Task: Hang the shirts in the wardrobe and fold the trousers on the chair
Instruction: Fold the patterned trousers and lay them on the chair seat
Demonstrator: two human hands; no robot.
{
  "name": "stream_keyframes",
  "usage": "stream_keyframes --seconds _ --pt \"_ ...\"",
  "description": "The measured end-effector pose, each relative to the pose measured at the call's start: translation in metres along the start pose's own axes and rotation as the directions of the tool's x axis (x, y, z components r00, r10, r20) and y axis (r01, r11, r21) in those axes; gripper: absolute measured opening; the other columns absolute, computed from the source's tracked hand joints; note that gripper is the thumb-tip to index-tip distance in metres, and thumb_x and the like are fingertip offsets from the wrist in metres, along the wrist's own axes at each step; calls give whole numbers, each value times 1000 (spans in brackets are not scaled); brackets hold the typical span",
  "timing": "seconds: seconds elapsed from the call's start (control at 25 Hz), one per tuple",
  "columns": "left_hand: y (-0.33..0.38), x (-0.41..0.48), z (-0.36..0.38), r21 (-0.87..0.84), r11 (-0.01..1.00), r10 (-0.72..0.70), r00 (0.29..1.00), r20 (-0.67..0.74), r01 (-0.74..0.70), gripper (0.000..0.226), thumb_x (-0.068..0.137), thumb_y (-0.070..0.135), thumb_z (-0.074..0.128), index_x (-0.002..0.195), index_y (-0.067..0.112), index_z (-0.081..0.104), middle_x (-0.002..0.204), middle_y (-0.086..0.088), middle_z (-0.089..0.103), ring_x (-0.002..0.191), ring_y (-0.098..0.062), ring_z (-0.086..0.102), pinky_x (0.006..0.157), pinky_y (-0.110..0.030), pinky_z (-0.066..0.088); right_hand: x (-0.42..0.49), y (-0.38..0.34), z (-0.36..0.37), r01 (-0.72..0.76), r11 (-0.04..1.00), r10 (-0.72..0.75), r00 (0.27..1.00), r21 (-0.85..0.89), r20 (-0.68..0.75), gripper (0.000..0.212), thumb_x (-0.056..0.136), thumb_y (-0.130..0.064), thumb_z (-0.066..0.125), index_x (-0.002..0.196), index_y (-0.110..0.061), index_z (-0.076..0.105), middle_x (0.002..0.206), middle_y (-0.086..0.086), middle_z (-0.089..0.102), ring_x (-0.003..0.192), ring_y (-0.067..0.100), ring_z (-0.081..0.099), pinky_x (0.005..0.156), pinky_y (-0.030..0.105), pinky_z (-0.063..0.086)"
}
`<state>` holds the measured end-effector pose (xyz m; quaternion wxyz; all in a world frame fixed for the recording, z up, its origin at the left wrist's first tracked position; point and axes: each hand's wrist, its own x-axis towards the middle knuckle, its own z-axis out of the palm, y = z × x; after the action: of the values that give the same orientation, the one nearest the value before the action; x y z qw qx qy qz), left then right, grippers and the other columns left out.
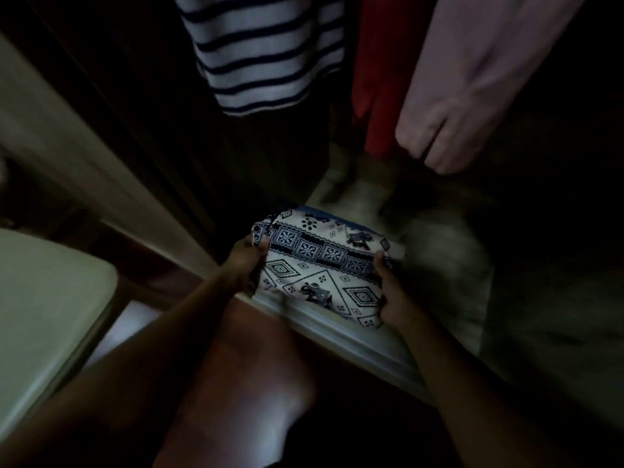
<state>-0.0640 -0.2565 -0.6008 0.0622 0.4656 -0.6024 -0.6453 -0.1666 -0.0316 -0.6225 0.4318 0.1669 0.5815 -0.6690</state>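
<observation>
Left hand and right hand curl fingers round the folded trousers at 9 and 3 o'clock, likely to hold folds together.

My left hand and my right hand, at the middle of the frame, are bare. My left forearm, coming in from the lower left, and my right forearm, from the lower right, are bare along all the length that shows, slim and smooth. My leg fills the lower centre, broad and rounded; in this dim light I cannot tell whether cloth covers it.
</observation>
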Motion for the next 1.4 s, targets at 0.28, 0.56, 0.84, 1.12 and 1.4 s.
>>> stream_keyframes --seconds 0.28,0.56,0.84,1.12,1.4 --pt "-59 137 28 81 972 224 973 -52 -219 22 99 21 46 97 3 58 73 -11 55 52 -17 56 45 -21 46 147 45 -9 226 974 -225 974 14 -29 72 69 -67 63 118 -15 59 100 16 71 82 34 71 74 55 56" --pt "-84 181 46 492 793 455 887 -84 -360 35 95 24 55 118 -1 54 111 -20 64 105 -38 61 87 -39 50 230 73 -16 205 975 -200 977 79 -67 103 39 -82 70 117 -15 59 106 15 70 87 36 69 73 57 55" --pt "-87 163 65 805 221 878 471 81 -550 44 95 15 43 138 10 39 143 -12 42 130 -25 41 107 -43 37 168 51 9 326 428 -836 496 -843 -233 64 92 -35 49 146 -12 23 148 17 31 132 35 36 106 49 36" --pt "-114 198 57 785 -30 526 658 539 -619 92 85 70 -5 150 8 13 158 -10 12 147 -21 8 116 -26 3 179 77 19 216 -124 -716 656 -968 239 75 96 -56 18 150 -9 -5 159 13 -9 145 27 -14 117 49 -8" --pt "-127 212 63 806 113 487 739 465 -581 73 90 50 10 150 8 7 159 -8 4 147 -17 3 114 -22 -1 201 84 8 153 -77 -667 726 -985 165 80 93 -62 13 150 -9 -7 158 11 -15 145 27 -17 117 47 -11"
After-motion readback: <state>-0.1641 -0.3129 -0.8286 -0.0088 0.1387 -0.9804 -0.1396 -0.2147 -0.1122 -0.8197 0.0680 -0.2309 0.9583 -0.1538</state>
